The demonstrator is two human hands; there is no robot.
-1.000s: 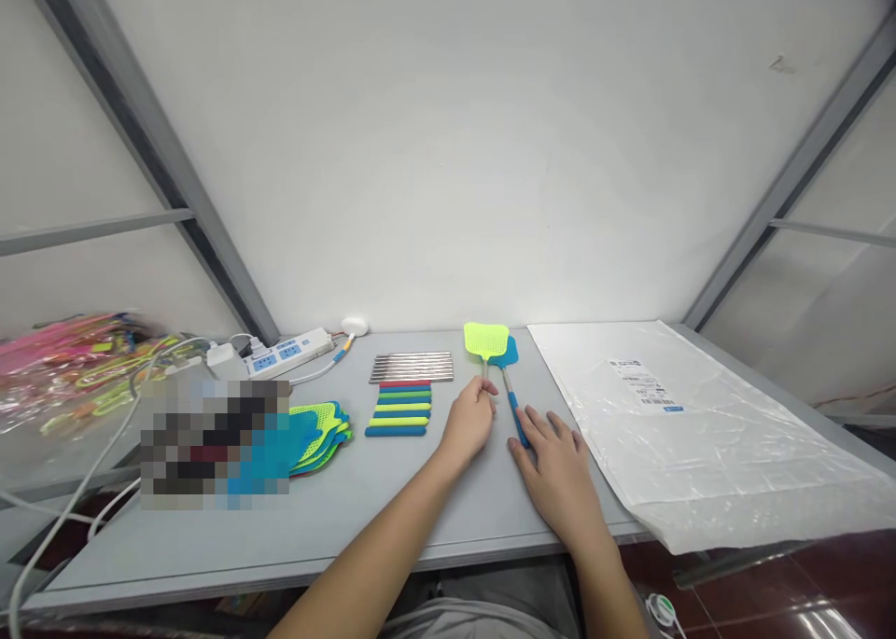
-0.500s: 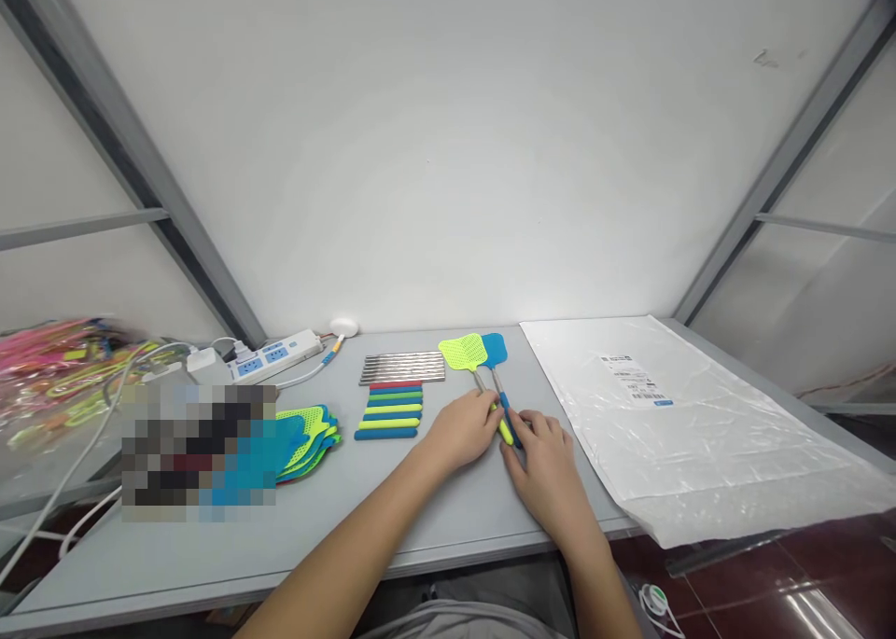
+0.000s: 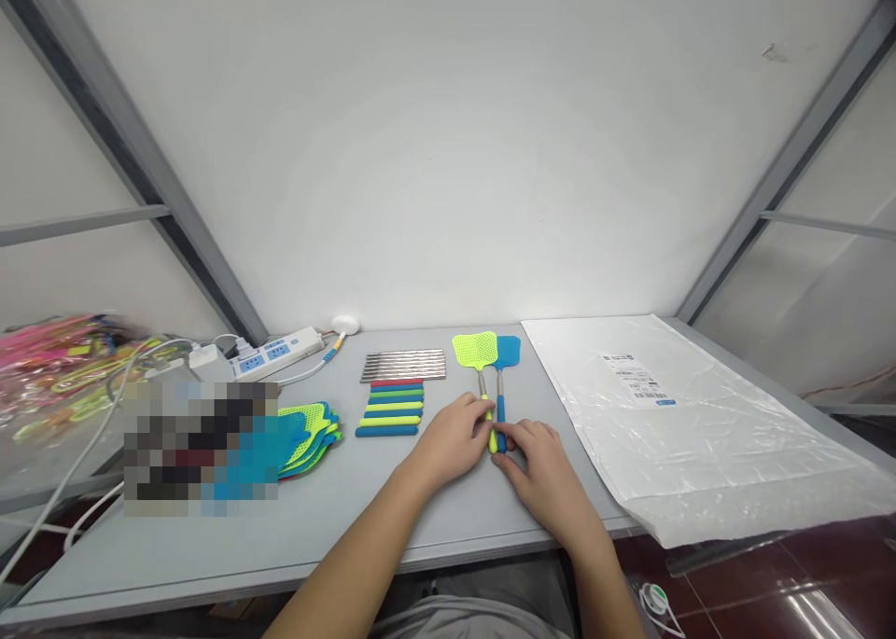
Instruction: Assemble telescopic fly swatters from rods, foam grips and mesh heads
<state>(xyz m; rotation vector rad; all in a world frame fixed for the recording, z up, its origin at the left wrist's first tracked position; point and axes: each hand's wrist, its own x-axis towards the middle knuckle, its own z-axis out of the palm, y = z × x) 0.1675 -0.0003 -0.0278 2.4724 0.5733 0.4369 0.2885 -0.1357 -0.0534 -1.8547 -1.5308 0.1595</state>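
In the head view, two hands work close together over the front half of the grey worktop [image 3: 231, 546]. The left hand [image 3: 456, 441] is partly closed, its thumb and curled fingers around the handle of a yellow-green fly swatter [image 3: 476, 350]. The right hand [image 3: 540, 454] is half open with bent fingers; its index fingertip meets the yellow-green handle and its thumb lies by the lower ends of both handles. Whether it grips or merely touches the blue fly swatter [image 3: 509, 352] cannot be told.

These two swatters lie side by side, heads toward the wall and handles toward the person, the yellow-green head overlapping the edge of the blue one.

Left of the hands are eight loose handles [image 3: 394, 406] in a row: four blue, two yellow-green, one green and one red. Just beyond them lies one set of metal rods [image 3: 403, 366], too closely packed to count surely. Farther left sits one stack of swatter heads [image 3: 308, 434], blue, yellow-green and green among them, partly hidden by a pixelated patch; their number cannot be told. Behind that patch is one white power strip [image 3: 280, 352]. To the right lies one large white plastic mailer [image 3: 630, 452] bearing a printed label, its near edge overhanging the worktop.
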